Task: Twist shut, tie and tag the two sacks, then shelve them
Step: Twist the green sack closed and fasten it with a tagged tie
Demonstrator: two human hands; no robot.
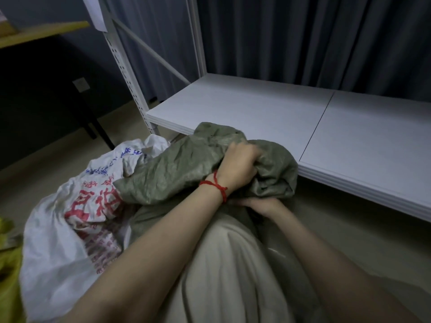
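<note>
Green sack [177, 173] low down at the front edge of the white shelf [256, 108], crumpled top just above that edge, lower part hidden behind the forearms. Mouth gathered into a bunch and gripped from above by the left hand [240, 159], fingers [253, 153] curled tight round the fabric, a red string bracelet [215, 185] about the wrist. Just beneath, on the same bunch, the right hand [263, 204], clasped about the narrowed neck of the sack, its fingers curled into the folds, tips hidden. To the left, touching the green one and partly overlapped by its loose flap, a white sack [58, 229] with red and blue print, top slack, lying on the beige floor [46, 164]. Nearest the camera, between the two forearms, a knee [228, 276] in cream cloth. At the far left edge, a scrap of yellow-green material [8, 271], blurred. Behind the shelf, a dark grey curtain [303, 38]; at the shelf's left end, a white perforated upright [120, 66] with a diagonal brace. Further left, against the dark wall, a yellow tabletop [39, 33] on black legs, and beneath it a wall socket [81, 84].
</note>
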